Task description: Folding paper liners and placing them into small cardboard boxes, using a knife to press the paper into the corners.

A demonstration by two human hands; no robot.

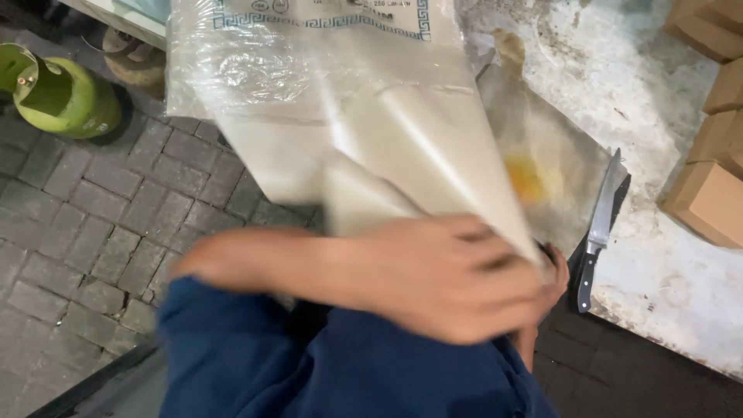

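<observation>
Left hand (433, 275) blurred, apparently clenched on clear plastic bag (325, 101) corner; right hand (542, 298) mostly hidden, grip unclear. Knife (600, 228) lies right. Firm pinch, steady pull advised.

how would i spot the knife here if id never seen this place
Start at the pale, stained worktop on the right. Along its near edge, beside the brown cardboard boxes, lies the steel-bladed knife with a dark handle. It is the only slim, shiny thing there.

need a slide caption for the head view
Left hand grips a clear plastic bag of white contents; knife lies on the worn counter.
</observation>
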